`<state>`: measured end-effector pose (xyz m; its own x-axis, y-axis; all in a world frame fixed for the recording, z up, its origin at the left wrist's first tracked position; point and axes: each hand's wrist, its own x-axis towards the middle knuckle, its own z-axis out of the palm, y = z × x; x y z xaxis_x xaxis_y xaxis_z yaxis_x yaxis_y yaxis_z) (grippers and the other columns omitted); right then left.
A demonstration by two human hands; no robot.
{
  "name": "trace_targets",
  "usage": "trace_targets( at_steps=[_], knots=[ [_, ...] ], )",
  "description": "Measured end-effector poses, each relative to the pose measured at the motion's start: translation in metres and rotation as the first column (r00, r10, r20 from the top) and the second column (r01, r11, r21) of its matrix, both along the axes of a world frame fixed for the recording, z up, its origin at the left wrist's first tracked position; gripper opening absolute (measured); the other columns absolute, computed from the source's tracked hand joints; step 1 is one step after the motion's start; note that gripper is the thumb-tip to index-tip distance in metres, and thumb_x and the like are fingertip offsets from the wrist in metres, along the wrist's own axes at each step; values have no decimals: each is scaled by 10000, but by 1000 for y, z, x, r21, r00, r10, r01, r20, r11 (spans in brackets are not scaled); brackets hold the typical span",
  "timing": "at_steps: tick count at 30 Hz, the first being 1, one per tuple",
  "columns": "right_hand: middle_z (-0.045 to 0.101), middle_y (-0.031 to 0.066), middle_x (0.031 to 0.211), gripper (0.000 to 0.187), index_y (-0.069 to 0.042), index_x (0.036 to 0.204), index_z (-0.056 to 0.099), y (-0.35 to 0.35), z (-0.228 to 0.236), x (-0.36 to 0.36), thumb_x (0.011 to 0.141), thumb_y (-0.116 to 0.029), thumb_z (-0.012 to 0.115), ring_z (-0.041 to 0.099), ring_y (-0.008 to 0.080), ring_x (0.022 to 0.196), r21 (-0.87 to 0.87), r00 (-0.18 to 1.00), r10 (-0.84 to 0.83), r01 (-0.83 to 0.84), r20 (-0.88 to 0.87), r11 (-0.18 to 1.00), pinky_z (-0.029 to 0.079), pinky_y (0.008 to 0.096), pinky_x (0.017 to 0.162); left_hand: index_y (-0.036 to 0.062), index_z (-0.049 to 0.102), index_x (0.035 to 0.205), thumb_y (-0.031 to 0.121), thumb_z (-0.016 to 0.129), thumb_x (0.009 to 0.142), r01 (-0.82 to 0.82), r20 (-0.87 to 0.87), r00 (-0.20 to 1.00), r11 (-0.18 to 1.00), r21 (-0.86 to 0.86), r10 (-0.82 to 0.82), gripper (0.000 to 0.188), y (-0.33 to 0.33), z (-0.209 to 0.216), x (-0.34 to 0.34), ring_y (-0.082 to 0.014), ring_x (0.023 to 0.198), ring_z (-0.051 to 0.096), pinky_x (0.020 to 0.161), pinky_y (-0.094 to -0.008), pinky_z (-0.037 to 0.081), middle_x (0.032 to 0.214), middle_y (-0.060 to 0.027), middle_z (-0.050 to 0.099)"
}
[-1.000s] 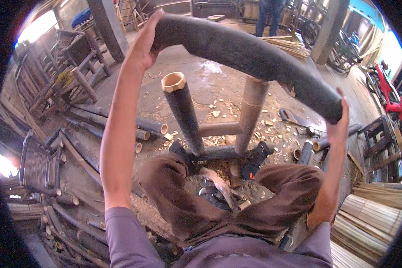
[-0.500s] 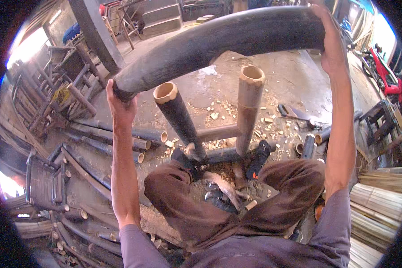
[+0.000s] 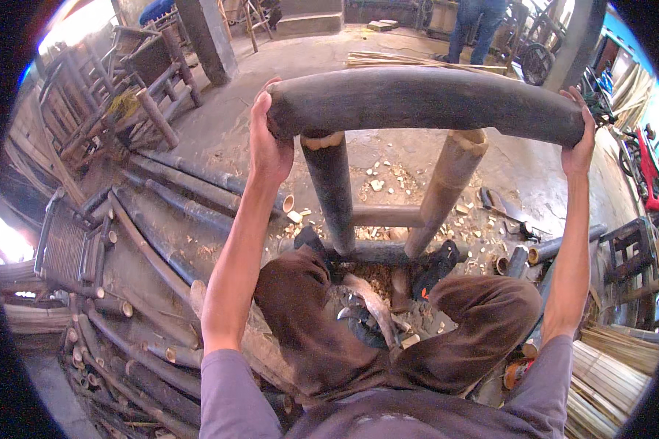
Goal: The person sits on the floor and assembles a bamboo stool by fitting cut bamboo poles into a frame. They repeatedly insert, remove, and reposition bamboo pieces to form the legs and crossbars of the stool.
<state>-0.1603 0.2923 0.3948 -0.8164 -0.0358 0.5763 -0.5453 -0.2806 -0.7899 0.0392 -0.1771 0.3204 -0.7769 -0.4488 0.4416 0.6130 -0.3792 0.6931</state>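
"Where is the thick, blackish, round bamboo pole (image 3: 425, 102)?"

"Held crosswise at the tops of the black bamboo upright (image 3: 329, 186) and the greyish-brown bamboo upright (image 3: 447, 183); I can't tell if it touches both. The left hand (image 3: 272, 152) and right hand (image 3: 580, 146) each have fingers gripping one end."

"What could go wrong?"

"Poorly lined up with those carved rims, it might rock or roll off. Uneven pushing could split a rim."

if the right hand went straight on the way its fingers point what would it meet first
The right hand would probably meet the grey pillar, apparently well beyond the dark bamboo pole; depth is unclear.
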Motion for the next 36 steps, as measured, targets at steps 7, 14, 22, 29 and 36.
trace_targets(
  at_steps=[7,14,22,29,36],
  knots=[
    [590,98,1261,463,-27,1284,559,-1,-26,-22,955,-347,496,511,199,1215,-7,995,-6,7,95,1000,349,337,1064,96,488,1275,390,460,975,-108,5,994,993,-39,108,421,13,0,-2,-173,1063,548,925,-348,439,1130,-52,569],
    [579,110,1282,352,-54,1142,605,1,-35,-23,958,-323,469,527,226,1191,-125,998,-33,40,58,991,378,376,1045,105,484,1277,410,502,963,-132,-106,987,989,-66,124,439,6,-10,-13,-183,1037,554,916,-338,446,1106,-60,555],
    [573,124,1285,353,-47,1119,613,-1,-37,-23,947,-313,457,536,242,1176,-113,999,7,-12,-45,994,381,377,1040,108,471,1297,378,491,962,-92,-62,994,993,-71,88,431,4,-11,-7,-193,1073,561,929,-353,455,1135,-62,559],
    [583,142,1259,358,-30,1104,617,-1,-41,-30,932,-306,466,533,248,1169,-133,999,4,-11,-48,991,381,373,1033,73,471,1311,381,443,972,-184,-78,982,969,-168,173,458,2,-9,-7,-196,1092,557,970,-352,435,1177,-69,570],
    [581,150,1252,365,-19,1115,606,9,-42,-31,934,-301,461,529,255,1174,-118,996,-40,31,-76,993,376,384,1044,-25,531,1283,440,357,985,-701,-366,664,373,-608,652,579,-44,113,-18,-252,1176,548,1042,-376,379,1255,-148,592]
  ],
)
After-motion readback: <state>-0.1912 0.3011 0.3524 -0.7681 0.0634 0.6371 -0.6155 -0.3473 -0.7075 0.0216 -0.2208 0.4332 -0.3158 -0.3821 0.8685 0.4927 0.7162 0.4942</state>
